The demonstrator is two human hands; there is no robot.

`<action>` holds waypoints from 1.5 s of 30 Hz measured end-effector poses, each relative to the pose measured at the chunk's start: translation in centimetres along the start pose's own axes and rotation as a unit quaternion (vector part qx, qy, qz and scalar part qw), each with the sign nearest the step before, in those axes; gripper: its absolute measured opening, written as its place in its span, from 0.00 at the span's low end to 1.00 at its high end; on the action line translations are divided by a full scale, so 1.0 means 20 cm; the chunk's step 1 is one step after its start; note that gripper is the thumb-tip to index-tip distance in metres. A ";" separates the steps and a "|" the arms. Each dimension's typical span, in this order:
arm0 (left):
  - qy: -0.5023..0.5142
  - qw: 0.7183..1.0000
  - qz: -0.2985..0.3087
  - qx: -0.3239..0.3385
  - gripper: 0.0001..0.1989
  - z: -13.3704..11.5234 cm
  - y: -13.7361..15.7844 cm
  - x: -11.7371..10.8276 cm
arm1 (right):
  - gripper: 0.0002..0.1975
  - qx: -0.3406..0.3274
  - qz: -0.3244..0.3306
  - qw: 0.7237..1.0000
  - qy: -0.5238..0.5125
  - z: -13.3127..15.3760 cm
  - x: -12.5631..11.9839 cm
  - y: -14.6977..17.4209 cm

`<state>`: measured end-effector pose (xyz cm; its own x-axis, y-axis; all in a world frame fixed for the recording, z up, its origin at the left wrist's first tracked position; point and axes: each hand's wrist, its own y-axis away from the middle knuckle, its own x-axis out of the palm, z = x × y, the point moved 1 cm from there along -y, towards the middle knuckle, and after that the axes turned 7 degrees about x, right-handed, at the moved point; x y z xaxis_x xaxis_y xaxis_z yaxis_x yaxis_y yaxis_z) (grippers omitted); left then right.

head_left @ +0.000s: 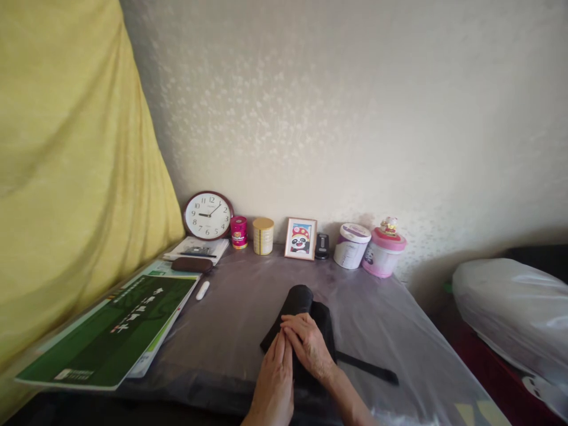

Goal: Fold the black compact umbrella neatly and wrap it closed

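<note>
Uneven pressure could, we judge, let the black bundle (296, 300) loosen near the front edge of the table (231, 331). Our left hand (276, 371) and right hand (311, 346) angle inward over it, fingers pressed together, fingertips meeting; whether they pinch underneath, we cannot tell.

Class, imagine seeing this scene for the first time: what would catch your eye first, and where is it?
Probably the big yellow cloth hanging down the left side. Next come the left hand and right hand, together on a black bundle near the front of the table. The green book at the table's left and the round clock behind it may follow.
</note>
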<state>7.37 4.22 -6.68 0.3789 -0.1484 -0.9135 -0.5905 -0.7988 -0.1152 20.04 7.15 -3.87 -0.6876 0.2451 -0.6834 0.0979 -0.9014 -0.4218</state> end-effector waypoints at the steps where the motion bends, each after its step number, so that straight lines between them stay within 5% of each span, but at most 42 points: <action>1: 0.009 1.000 -0.004 -0.001 0.37 0.00 0.00 0.00 | 0.14 -0.010 -0.002 1.000 0.013 -0.03 0.01 0.00; 12: 0.059 0.996 0.043 -0.041 0.51 0.00 -0.01 -0.03 | 0.16 0.071 -0.009 0.992 0.100 -0.36 0.04 -0.31; 17: 0.063 0.997 0.034 -0.039 0.50 0.00 0.00 -0.02 | 0.16 0.154 -0.109 0.970 0.151 -0.33 -0.03 -0.32; 23: 0.072 0.997 0.018 -0.036 0.47 -0.02 0.01 -0.04 | 0.15 0.044 -0.053 0.995 0.076 -0.26 -0.05 -0.14; 28: 0.103 0.994 -0.004 -0.020 0.45 0.00 0.02 -0.06 | 0.14 0.273 -0.159 0.949 0.009 -0.42 -0.19 -0.05; 33: 0.130 0.991 -0.014 -0.028 0.44 0.03 0.02 -0.07 | 0.15 0.383 -0.130 0.914 -0.041 -0.49 -0.28 0.10; 39: 0.145 0.989 -0.024 -0.030 0.44 0.03 0.02 -0.07 | 0.15 0.432 -0.072 0.896 -0.065 -0.45 -0.25 0.15; 45: 0.093 0.995 -0.020 -0.030 0.44 0.03 0.03 -0.07 | 0.12 0.414 -0.065 0.907 0.040 -0.41 -0.21 0.10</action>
<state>6.08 4.27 -5.59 0.5298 -0.2155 -0.8203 -0.5310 -0.8385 -0.1227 28.99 7.32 -6.72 -0.5965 0.3644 -0.7151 -0.5775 -0.8136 0.0672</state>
